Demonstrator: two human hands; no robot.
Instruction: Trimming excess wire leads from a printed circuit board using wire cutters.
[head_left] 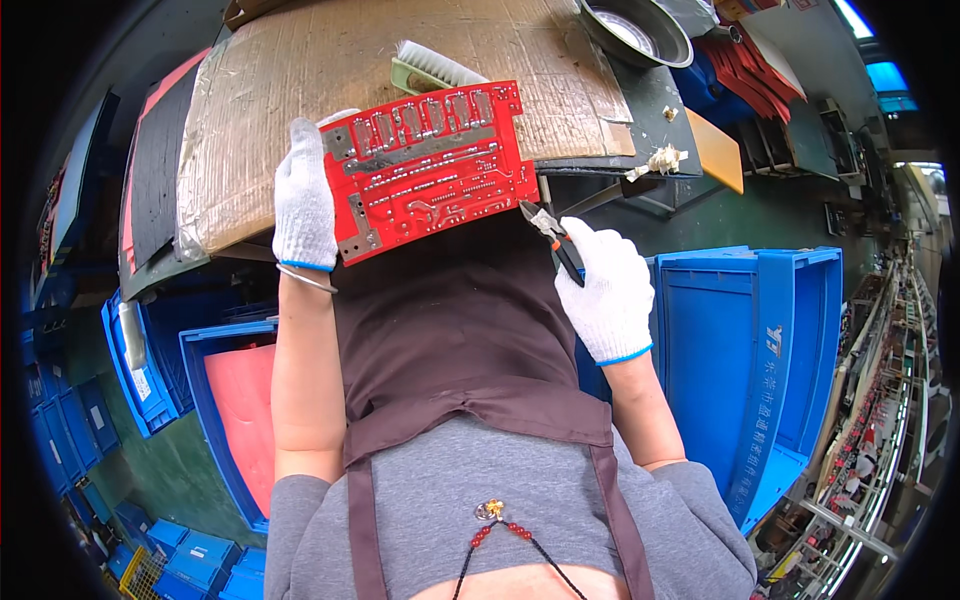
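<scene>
big cardboard-covered workbench (pixel 300 80) up top, blue crate (pixel 760 340) off to the right, red circuit board (pixel 430 165) held over the lap, left hand (pixel 305 205) wrapped round its left edge, right hand (pixel 605 290) fisted on small cutters (pixel 553 240) touching the board's lower right corner

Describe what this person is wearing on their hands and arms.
Both hands wear white knitted gloves with blue-edged cuffs: the left hand and the right hand. A thin metal bangle circles the left wrist. The forearms are uncovered; grey sleeves start about the elbows.
</scene>
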